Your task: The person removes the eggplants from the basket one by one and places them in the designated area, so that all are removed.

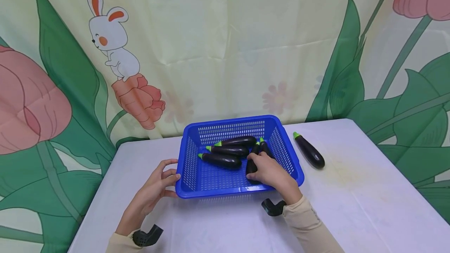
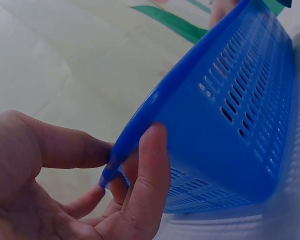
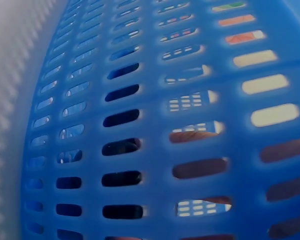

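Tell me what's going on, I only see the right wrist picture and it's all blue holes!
Observer: That's the wall of a blue basket. The right hand is inside it, holding an eggplant.
Operator: Are there more eggplants?
Observer: Yes, several more lie in the basket, and one eggplant on the table lies outside, on the basket's right.
Operator: What's the other hand doing?
Observer: The left hand grips the basket's near left corner, rim between thumb and fingers.
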